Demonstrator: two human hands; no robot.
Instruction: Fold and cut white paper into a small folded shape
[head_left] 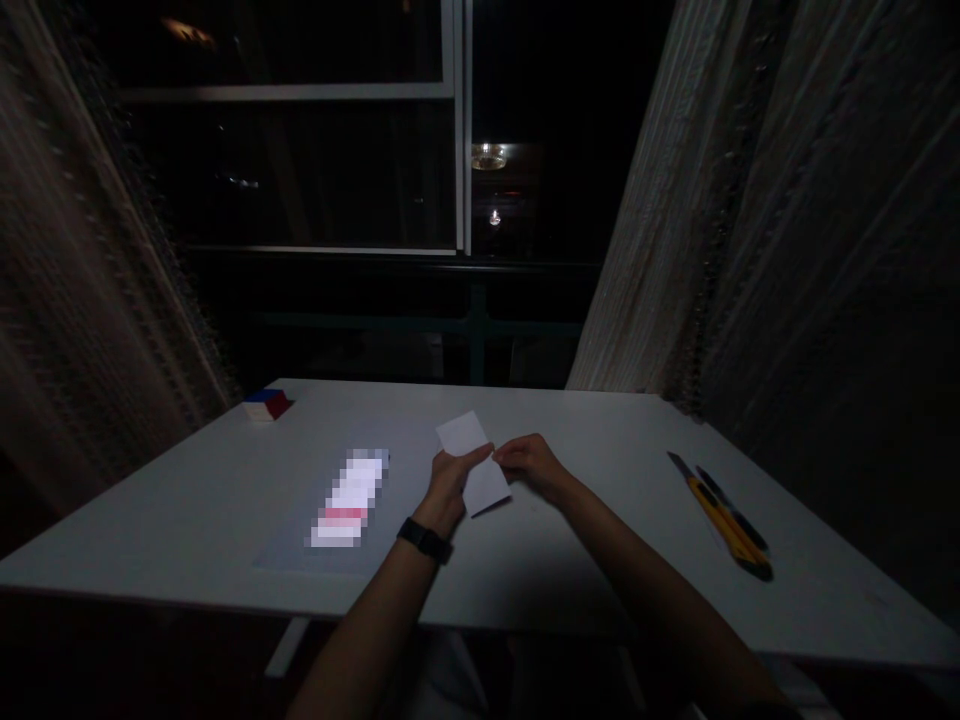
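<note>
A folded sheet of white paper [486,489] is held at a slant just above or on the table, near the middle of the view. My left hand [448,478], with a dark watch on its wrist, grips the paper from the left, its thumb lying across the top face. At the right edge of the sheet, the fingertips of my right hand [531,462] are pinched together on the paper. A lit phone screen [352,500], blurred out, lies to the left of my left hand.
The white table [585,420] bears a yellow utility knife [724,525] with its blade out, and a dark pen [731,505] beside it, at right. A small red, blue and white block [268,404] sits at the far left corner. Curtains [645,200] flank a dark window.
</note>
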